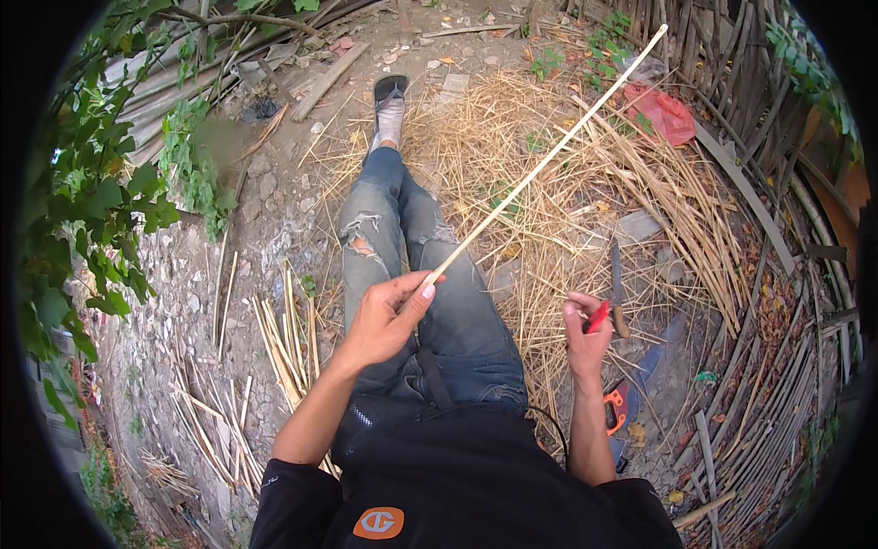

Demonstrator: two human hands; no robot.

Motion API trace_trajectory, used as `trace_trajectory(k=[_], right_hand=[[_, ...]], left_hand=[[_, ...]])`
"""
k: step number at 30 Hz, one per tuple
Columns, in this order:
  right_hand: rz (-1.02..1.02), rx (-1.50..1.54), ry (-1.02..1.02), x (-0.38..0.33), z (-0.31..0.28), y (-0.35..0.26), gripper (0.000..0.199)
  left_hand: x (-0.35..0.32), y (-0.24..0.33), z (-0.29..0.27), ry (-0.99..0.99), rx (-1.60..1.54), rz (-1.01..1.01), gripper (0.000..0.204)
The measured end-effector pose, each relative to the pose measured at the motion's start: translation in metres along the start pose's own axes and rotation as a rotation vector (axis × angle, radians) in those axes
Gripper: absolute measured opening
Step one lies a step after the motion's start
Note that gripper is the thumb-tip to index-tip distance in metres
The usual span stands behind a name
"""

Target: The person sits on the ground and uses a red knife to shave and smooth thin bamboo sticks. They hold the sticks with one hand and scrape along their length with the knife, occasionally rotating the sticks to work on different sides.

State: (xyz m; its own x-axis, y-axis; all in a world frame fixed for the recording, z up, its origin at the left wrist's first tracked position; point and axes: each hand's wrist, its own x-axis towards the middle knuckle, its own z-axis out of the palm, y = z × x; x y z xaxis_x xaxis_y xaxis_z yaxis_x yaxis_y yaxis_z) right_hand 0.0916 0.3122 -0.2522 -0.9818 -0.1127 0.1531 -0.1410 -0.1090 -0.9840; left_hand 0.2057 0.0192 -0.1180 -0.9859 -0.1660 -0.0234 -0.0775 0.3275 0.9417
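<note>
My left hand (380, 316) is closed around the lower end of a long, pale, peeled stick (538, 166). The stick slants up and away to the right, above my legs and the straw. On the right, my right hand (585, 343) has its fingers curled around a small red-handled tool (598, 317), whose kind I cannot make out. Just past that hand lies a knife with a wooden handle (617, 291) on the ground. Beside my right forearm is a handsaw with an orange handle (621, 408).
Dry straw-like stalks (485, 128) cover the ground around my outstretched legs (389, 229). A pile of cut stalks (700, 215) lies at right near a red plastic bag (662, 113). More sticks (285, 352) lie at my left. A wooden fence (732, 64) borders the right.
</note>
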Motion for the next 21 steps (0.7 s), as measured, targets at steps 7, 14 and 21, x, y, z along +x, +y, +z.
trace_trajectory(k=[7,14,21], right_hand=[[0.039,0.128,-0.500,0.032,0.139,-0.107,0.032],[0.003,0.125,-0.504,0.070,0.163,-0.106,0.018],[0.007,0.157,-0.531,0.123,0.182,-0.144,0.029]], left_hand=[[-0.004,0.010,0.014,0.157,0.007,0.008,0.035],[-0.023,0.025,0.002,0.296,0.136,-0.037,0.033],[-0.044,-0.004,-0.015,0.296,-0.005,-0.026,0.039]])
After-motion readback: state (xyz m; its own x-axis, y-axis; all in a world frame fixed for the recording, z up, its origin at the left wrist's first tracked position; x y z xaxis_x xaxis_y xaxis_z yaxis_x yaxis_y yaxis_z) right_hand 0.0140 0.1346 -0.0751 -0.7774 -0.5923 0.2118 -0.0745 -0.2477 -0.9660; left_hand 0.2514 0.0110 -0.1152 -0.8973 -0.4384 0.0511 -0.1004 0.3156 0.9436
